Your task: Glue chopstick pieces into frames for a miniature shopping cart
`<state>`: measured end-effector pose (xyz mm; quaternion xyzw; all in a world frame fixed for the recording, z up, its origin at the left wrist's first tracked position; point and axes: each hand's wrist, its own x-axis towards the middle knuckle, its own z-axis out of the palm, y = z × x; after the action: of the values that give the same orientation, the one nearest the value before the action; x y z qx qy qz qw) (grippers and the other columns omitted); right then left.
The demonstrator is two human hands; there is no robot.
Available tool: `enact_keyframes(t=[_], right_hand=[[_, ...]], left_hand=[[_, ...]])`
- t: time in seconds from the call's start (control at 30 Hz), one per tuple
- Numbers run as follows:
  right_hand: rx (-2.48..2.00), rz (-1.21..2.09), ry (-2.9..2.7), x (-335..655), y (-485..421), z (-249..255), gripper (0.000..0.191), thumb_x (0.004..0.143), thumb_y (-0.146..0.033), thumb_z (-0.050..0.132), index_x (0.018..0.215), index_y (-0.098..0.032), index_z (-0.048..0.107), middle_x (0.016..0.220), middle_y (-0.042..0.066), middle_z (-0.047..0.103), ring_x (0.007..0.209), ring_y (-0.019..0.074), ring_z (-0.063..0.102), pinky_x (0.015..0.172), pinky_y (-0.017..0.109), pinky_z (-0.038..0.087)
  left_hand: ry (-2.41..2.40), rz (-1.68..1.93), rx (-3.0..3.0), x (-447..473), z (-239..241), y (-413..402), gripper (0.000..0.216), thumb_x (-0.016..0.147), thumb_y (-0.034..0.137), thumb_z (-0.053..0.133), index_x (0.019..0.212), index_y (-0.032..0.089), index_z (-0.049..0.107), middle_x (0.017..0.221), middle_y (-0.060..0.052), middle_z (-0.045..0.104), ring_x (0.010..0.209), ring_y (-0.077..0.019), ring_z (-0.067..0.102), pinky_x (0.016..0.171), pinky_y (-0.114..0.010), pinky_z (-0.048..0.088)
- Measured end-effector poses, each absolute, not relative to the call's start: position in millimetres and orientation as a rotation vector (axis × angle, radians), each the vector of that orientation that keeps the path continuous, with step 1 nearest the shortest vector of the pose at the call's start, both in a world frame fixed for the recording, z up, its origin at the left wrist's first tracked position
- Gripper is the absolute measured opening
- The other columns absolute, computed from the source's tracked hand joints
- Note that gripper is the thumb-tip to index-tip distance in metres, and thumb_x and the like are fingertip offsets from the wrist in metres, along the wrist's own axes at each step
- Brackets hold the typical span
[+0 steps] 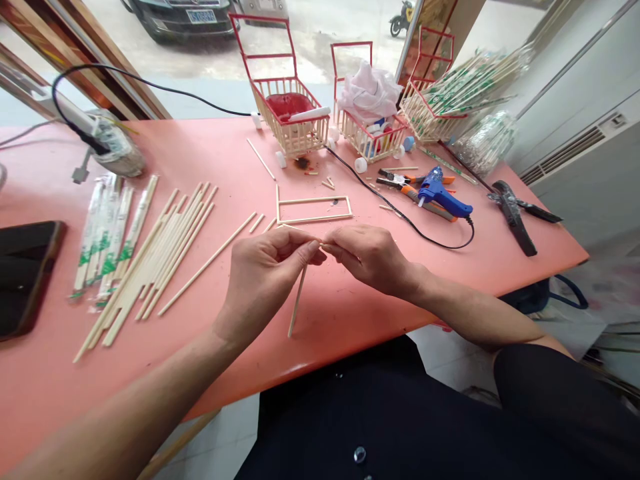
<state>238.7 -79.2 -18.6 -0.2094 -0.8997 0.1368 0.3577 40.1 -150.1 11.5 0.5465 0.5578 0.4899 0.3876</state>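
My left hand (267,270) is closed in a pinch on thin wooden chopsticks. One chopstick (298,303) slants down below the fingers toward the table, and another runs out to the left behind the knuckles. My right hand (376,259) has its fingertips pressed together, meeting the left fingertips at the sticks' end; whatever small piece lies between them is mostly hidden. Just beyond the hands, a rectangular frame of chopsticks (315,219) lies flat. Short cut pieces (257,223) and one long chopstick (207,263) rest to the left.
Loose chopsticks (170,253) and wrapped ones (103,233) lie left, near a phone (27,273). Small stick-built carts (295,137) stand at the back. A blue glue gun (443,193) with a black cord, pliers (407,187) and a black tool (515,217) are right.
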Motion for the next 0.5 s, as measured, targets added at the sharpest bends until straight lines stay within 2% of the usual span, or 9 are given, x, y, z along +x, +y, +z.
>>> enact_keyframes(t=[0.5], right_hand=[[-0.545, 0.385, -2.338, 239.1, -77.3, -16.8, 0.034, 0.12, -0.028, 0.052, 0.089, -0.019, 0.065, 0.078, 0.0, 0.069, 0.073, 0.0131, 0.061, 0.077, 0.026, 0.048]], left_hand=[[1.404, 1.238, 1.363, 40.5, 12.1, -149.3, 0.008, 0.094, 0.025, 0.081, 0.09, 0.021, 0.087, 0.082, -0.001, 0.085, 0.078, -0.0189, 0.082, 0.08, -0.031, 0.067]])
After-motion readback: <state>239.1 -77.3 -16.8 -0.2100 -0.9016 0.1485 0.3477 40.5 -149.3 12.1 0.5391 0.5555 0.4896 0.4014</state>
